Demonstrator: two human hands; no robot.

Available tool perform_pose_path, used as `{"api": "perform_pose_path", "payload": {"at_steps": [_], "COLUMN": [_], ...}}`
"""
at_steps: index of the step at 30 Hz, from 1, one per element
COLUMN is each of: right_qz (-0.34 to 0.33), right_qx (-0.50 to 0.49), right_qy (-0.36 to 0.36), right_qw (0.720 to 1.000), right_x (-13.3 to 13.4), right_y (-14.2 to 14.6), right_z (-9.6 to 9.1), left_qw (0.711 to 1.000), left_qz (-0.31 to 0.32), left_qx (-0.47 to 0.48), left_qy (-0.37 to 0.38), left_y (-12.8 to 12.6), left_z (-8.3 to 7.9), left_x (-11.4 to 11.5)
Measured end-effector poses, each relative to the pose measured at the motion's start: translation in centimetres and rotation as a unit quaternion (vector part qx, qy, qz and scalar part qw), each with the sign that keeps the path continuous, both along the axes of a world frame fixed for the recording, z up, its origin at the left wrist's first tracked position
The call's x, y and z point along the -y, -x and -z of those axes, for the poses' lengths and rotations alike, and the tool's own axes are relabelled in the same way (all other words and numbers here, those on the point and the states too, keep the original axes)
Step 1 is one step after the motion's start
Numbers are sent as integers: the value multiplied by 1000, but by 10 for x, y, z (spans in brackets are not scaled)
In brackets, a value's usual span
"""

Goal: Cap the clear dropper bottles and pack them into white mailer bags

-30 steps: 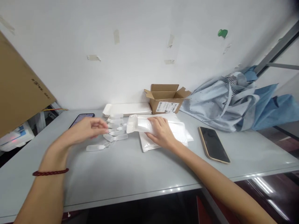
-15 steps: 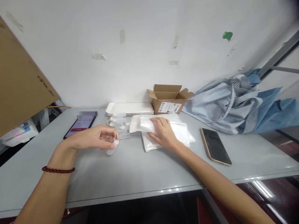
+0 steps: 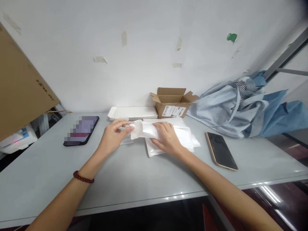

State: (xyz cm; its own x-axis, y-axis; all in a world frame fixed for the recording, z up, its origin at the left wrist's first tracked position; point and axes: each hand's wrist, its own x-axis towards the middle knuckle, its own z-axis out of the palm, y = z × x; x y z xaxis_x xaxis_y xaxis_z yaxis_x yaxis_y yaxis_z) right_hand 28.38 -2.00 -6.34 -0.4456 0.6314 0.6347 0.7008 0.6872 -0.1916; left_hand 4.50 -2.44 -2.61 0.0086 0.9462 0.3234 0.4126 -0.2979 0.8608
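Note:
My right hand (image 3: 166,137) rests, fingers curled, on a white plastic pouch (image 3: 144,129) that lies on a stack of similar white pouches (image 3: 185,134). My left hand (image 3: 112,136) is at the pouch's open left end, thumb and fingers pinched around a small white plastic piece (image 3: 127,128) at the mouth of the pouch. A few more small white pieces (image 3: 126,141) lie on the table just under that hand, mostly hidden by it. A dark red bracelet (image 3: 83,177) is on my left wrist.
A phone with a lit screen (image 3: 81,130) lies at the left, a dark phone (image 3: 220,150) at the right. An open cardboard box (image 3: 173,102) and a flat white tray (image 3: 132,113) stand against the wall. Blue cloth (image 3: 243,106) is heaped at right, a large carton (image 3: 19,86) at left.
My left hand picked a small white piece up from the table at the left and carried it right to the pouch's open end. My right hand has stayed on the pouch.

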Motion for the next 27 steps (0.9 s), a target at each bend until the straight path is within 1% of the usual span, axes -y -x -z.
{"api": "perform_pose_path", "payload": {"at_steps": [2,6,8,11,13,17,19,21,25,27], "right_qz": [-4,-3,-1,-1,-4,-11,-19,-31,-62,-79], "right_qx": [-4,-10,-16,-31,-40,-44,-42,-41,-42,-36], "right_qy": [-4,-8,-13,-28,-36,-35,-28,-26,-42,-46], "right_qw": [1000,1000,1000,999,999,998,999,998,996,995], "right_x": [1,1,0,0,1,3,4,4,4,4], "right_y": [1,1,1,1,1,1,2,2,3,3], "right_z": [0,1,0,-1,-2,-4,-4,-3,-2,-1], "left_qw": [998,997,999,999,998,993,990,989,982,978], "left_qz": [13,36,20,-8,-5,53,64,76,138,149], "left_qx": [-45,-57,-48,-15,7,55,73,71,34,24], "left_qy": [-31,-26,-12,31,62,90,99,109,126,147], "left_y": [-4,-3,1,5,5,2,0,-1,0,2], "left_z": [5,7,6,1,-2,-7,-8,-8,-6,-5], "left_x": [-1,-3,-3,-1,1,7,8,9,8,6]}}
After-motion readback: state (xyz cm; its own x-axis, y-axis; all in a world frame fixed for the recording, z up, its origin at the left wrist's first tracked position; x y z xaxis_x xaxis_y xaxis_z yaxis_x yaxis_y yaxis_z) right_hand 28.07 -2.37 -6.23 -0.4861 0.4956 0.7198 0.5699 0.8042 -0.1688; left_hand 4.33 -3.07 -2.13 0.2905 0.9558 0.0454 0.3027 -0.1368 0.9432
